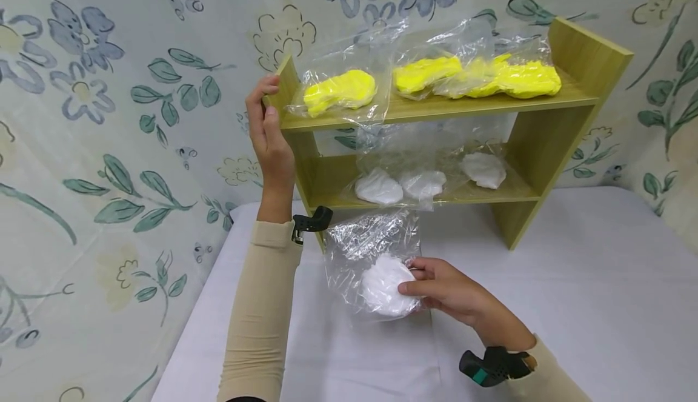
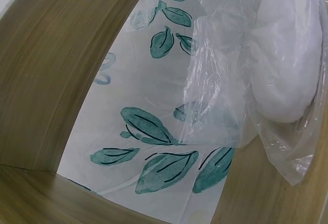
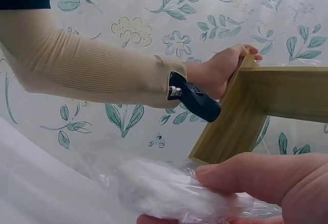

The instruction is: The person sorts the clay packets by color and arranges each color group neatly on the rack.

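Note:
My right hand [image 1: 449, 290] pinches a clear plastic bag with a soft white lump [image 1: 386, 287] inside, thumb on its face and fingers behind it. The bag's loose, crinkled upper part [image 1: 354, 235] spreads up and left, in front of the shelf's lower edge. In the right wrist view the thumb [image 3: 246, 175] presses on the bagged white lump [image 3: 164, 185]. My left hand [image 1: 271, 141] grips the left side panel of a two-tier wooden shelf [image 1: 551, 147], its fingers hooked over the top edge. The right wrist view also shows this left hand [image 3: 220, 70] at the panel.
Bagged yellow lumps [image 1: 343, 90] lie along the upper tier. On the lower tier rest three bagged white lumps [image 1: 378, 187], one also large in the left wrist view. The shelf stands on a white-covered table [image 1: 600, 305] against a floral cloth backdrop [image 1: 163, 147].

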Motion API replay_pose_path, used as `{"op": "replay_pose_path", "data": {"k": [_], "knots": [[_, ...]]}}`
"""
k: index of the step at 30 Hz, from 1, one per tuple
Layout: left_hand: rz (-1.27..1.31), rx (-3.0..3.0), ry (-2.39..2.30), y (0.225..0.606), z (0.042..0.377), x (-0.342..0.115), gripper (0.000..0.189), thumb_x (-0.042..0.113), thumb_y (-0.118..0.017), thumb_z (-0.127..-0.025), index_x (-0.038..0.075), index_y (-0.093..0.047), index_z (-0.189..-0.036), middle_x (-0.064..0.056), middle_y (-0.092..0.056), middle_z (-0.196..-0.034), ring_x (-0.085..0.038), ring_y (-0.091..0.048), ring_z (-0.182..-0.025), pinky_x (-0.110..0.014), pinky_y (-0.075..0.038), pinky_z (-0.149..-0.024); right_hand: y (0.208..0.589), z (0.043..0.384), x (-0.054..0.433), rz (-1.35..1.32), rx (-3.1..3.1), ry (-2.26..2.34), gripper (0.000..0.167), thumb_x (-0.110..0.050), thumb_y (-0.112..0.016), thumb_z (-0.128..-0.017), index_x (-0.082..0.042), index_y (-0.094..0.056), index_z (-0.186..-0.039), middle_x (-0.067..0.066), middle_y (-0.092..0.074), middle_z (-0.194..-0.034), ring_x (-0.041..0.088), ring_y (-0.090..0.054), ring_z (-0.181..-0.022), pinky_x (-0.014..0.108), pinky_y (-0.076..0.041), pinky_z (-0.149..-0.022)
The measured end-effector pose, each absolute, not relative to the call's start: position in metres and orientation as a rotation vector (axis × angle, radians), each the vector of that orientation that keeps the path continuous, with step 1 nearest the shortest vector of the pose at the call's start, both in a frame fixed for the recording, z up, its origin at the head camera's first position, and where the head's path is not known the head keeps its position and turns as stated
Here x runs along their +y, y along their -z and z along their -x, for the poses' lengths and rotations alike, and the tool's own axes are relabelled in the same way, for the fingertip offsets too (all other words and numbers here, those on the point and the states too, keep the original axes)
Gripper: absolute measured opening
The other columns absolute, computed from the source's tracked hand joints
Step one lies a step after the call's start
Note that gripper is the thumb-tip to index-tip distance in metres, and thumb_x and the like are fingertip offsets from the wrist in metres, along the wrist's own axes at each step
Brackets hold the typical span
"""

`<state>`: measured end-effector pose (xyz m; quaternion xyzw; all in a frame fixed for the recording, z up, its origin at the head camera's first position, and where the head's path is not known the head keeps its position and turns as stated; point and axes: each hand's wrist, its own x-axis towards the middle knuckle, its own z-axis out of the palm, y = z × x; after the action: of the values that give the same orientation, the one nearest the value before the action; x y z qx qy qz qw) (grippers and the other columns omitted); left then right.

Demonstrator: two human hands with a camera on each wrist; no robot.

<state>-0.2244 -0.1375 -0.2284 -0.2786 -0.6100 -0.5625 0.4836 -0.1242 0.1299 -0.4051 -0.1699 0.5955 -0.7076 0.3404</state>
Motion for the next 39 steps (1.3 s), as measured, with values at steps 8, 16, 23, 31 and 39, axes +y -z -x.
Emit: {"op": "replay_pose_path", "data": {"k": [8, 16, 23, 31, 39], "knots": [[0.669, -1.494, 1.363, 0.228, 0.223, -0.137, 0.032, 0.005, -0.027, -0.091, -0.013, -0.044, -0.111, -0.029, -0.047, -0.13, -0.023, -0.041, -0.132, -0.038, -0.027, -0.115, 0.384, 0.114, 0.143, 0.554, 1.541, 1.827, 0.058, -0.005, -0.062, -0.09, 0.016, -0.033, -0.135, 0.014, -0.064, -0.115, 0.02, -0.067, -0.093, 0.031, -0.057, -0.072], [0.674, -1.501, 1.374, 0.229, 0.221, -0.137, 0.032, 0.003, -0.027, -0.091, -0.016, -0.042, -0.111, -0.031, -0.046, -0.131, -0.021, -0.04, -0.132, -0.038, -0.027, -0.115, 0.361, 0.101, 0.158, 0.682, 1.627, 1.811, 0.058, -0.003, -0.059, -0.091, 0.018, -0.03, -0.137, 0.013, -0.063, -0.115, 0.015, -0.065, -0.096, 0.031, -0.056, -0.078], [0.706, -1.507, 1.376, 0.228, 0.221, -0.14, 0.033, 0.003, -0.027, -0.091, -0.019, -0.041, -0.113, -0.031, -0.045, -0.132, -0.019, -0.039, -0.134, -0.039, -0.026, -0.115, 0.348, 0.093, 0.172, 0.831, 1.644, 1.881, 0.038, 0.004, -0.054, -0.092, 0.012, -0.043, -0.127, 0.01, -0.062, -0.109, 0.013, -0.061, -0.094, 0.03, -0.054, -0.08], [0.718, -1.479, 1.383, 0.23, 0.221, -0.141, 0.033, 0.002, -0.028, -0.091, -0.021, -0.04, -0.112, -0.034, -0.045, -0.131, -0.034, -0.036, -0.134, -0.04, -0.026, -0.115, 0.336, 0.085, 0.184, 0.933, 1.694, 1.931, 0.035, 0.012, -0.049, -0.091, 0.006, -0.047, -0.125, 0.009, -0.063, -0.11, 0.014, -0.063, -0.094, 0.031, -0.055, -0.08], [0.757, -1.458, 1.39, 0.229, 0.223, -0.141, 0.031, 0.0, -0.027, -0.091, -0.021, -0.04, -0.111, -0.035, -0.044, -0.13, -0.039, -0.036, -0.132, -0.041, -0.026, -0.115, 0.334, 0.086, 0.19, 1.07, 1.72, 2.021, 0.048, 0.021, -0.044, -0.087, 0.005, -0.046, -0.132, 0.01, -0.061, -0.119, 0.017, -0.063, -0.101, 0.03, -0.056, -0.08]]}}
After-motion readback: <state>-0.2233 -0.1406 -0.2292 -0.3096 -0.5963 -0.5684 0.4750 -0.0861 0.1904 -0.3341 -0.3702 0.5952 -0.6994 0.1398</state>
